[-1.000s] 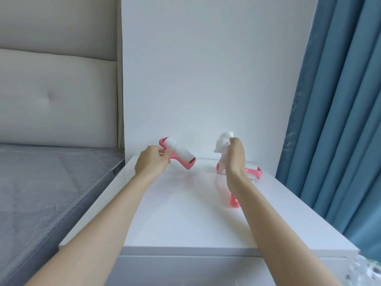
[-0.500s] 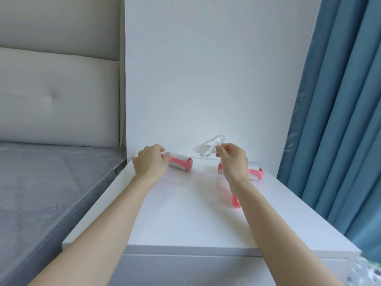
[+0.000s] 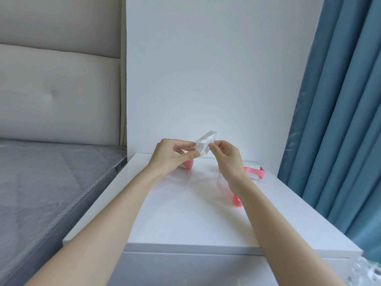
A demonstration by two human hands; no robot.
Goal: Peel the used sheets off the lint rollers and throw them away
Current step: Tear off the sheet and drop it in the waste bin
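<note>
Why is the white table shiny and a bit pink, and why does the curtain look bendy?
Head view: the glossy white tabletop mirrors the pink-handled lint roller lying on it, hence the pink tint; same view, the wide-angle lens bows the blue pleated curtain near the frame edge.

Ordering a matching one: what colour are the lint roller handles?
Pink; handle clearest in head view.
</note>
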